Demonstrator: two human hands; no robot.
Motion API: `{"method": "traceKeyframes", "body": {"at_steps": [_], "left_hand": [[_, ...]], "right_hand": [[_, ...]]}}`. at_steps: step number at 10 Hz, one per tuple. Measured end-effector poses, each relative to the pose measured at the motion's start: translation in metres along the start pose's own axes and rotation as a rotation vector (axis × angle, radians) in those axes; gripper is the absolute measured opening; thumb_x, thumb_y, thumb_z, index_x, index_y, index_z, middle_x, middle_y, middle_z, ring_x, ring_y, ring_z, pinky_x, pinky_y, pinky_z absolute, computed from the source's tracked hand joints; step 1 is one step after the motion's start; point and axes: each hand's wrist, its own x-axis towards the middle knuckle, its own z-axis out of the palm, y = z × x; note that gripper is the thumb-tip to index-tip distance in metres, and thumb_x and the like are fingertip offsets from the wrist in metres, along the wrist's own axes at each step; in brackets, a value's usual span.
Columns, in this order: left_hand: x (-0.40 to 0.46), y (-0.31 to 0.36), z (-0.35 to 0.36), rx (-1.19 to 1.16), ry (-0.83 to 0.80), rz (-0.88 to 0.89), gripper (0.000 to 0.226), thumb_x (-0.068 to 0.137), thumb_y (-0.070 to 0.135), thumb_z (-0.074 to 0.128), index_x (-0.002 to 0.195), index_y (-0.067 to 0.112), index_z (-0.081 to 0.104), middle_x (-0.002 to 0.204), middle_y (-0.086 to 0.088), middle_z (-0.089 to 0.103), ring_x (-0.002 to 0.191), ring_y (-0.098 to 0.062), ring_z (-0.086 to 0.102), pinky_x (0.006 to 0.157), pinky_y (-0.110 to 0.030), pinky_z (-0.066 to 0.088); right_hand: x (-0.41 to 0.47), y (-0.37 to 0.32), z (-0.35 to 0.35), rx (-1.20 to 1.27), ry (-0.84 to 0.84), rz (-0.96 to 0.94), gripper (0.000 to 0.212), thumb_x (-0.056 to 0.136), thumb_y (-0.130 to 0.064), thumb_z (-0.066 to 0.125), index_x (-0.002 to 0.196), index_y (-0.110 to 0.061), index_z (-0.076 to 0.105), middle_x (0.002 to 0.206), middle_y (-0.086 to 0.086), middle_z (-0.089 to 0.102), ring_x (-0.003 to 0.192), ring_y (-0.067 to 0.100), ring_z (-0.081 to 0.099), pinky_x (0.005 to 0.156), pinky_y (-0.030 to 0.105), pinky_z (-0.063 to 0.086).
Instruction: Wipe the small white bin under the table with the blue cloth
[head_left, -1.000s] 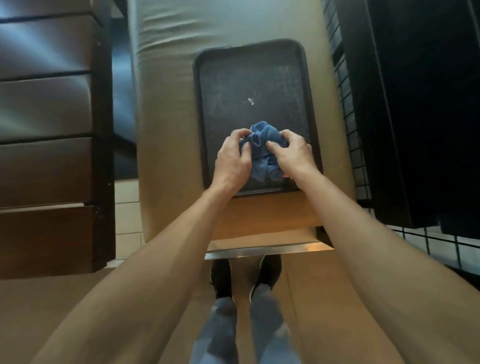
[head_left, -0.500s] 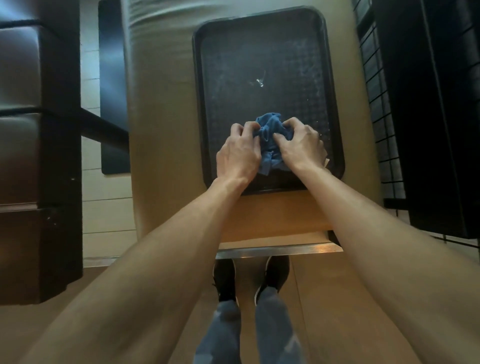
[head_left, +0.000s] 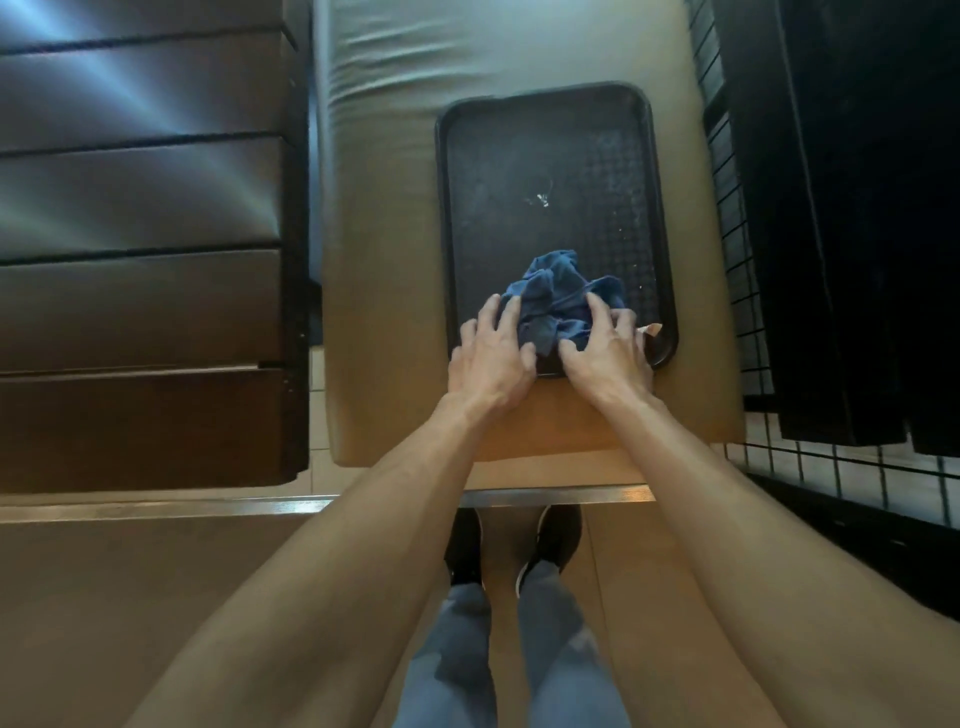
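Both arms are reaching straight out, hands side by side

The left hand (head_left: 491, 358) is lying palm down with its fingers (head_left: 506, 312) spread and pretty much straight, tips touching the blue cloth (head_left: 558, 299). The right hand (head_left: 605, 358) is doing the same from the other side, fingers fanned out, thumb angling in toward the left one. Forearms bare, wrists flat.

Cloth (head_left: 558, 304): blue, darker in its folds. Tray (head_left: 550, 171): black, with a fine grid texture and white specks near its centre. Table (head_left: 384, 291): tan. Bench (head_left: 140, 249): dark brown, glossy. Shoes (head_left: 465, 545): black. Trousers (head_left: 457, 654): grey-blue. Wall (head_left: 732, 218): white tiles, dark grout.
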Motion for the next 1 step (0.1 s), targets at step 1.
{"method": "traceKeyframes", "body": {"at_steps": [1], "left_hand": [[-0.0332,0.0107,-0.0227,-0.034,-0.017,0.022,0.066,0.101,0.036,0.049,0.161,0.026,0.023,0.170,0.001,0.014,0.152,-0.028,0.021,0.118,-0.048,0.034]], "right_hand": [[-0.0357,-0.0079,-0.0173,0.009,-0.034,0.022,0.068,0.099,-0.037,0.057,0.159,-0.028,0.025,0.157,0.009,0.031,0.142,0.035,0.035,0.108,0.046,0.040]]}}
